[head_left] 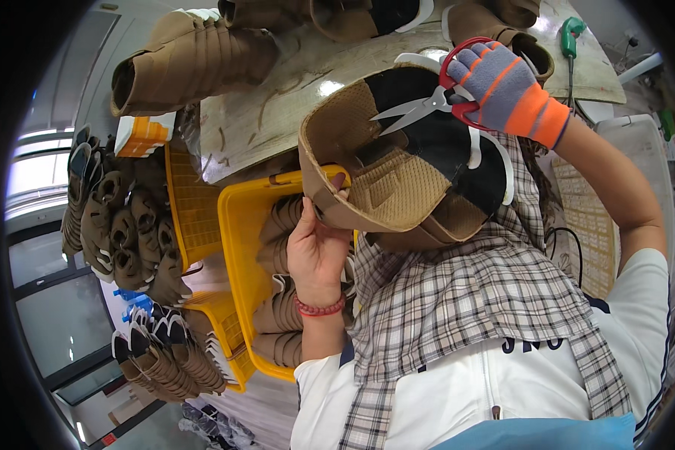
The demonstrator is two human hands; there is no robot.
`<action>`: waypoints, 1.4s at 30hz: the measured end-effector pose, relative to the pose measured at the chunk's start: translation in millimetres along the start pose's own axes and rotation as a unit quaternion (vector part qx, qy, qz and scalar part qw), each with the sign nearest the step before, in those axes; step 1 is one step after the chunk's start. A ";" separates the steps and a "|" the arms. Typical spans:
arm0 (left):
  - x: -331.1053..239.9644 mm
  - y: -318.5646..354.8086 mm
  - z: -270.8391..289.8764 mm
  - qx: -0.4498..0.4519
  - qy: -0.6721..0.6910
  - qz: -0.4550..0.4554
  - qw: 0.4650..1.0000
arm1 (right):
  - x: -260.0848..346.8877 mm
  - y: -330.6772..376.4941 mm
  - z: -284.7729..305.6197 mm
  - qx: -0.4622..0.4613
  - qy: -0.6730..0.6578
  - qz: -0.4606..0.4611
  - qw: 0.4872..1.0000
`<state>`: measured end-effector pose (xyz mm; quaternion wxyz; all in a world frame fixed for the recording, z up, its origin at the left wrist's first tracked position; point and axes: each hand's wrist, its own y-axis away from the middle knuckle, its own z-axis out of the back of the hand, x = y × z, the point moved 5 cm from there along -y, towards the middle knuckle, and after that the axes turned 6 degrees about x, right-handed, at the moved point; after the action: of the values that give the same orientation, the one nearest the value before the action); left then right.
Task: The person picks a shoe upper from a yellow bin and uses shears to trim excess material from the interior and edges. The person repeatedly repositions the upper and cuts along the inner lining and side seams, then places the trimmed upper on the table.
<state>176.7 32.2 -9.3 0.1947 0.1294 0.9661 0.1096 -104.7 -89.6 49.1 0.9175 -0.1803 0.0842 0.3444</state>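
Note:
My bare left hand [319, 255], with a red bead bracelet at the wrist, grips the edge of a brown shoe upper [401, 187]. Its open inside faces up, showing tan textured lining, a black section and white strips along the edge. The grip is thumb outside, fingertips curled over the rim. In a grey and orange glove, my right hand [506, 90] is closed around the red handles of a pair of scissors [416, 111]. Their blades are spread and point left over the upper's opening. Whether they touch the material I cannot tell.
Nested brown uppers [195, 64] lie on the worn table [277, 112], among brown scraps. A yellow crate [236, 247] holds more uppers at my left. Further left hang or stack several uppers [124, 225]. A green corded tool [571, 37] rests at the table's far right.

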 end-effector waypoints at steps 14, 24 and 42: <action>0.1 -8.3 -10.1 0.055 -0.005 0.017 0.998 | 2.1 -17.9 -15.3 -0.058 -0.017 0.038 0.997; -0.5 -9.7 -11.6 0.069 0.018 0.026 0.997 | -14.3 -10.4 -13.0 -0.036 -0.005 0.007 0.999; 1.6 -11.7 -8.8 0.051 0.044 0.041 0.997 | -8.6 -12.9 -4.9 -0.067 -0.045 0.024 0.996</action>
<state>169.3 20.2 -5.0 0.1409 0.1733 0.9719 0.0739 -102.7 -105.7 50.6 0.8975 -0.2236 0.0239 0.3794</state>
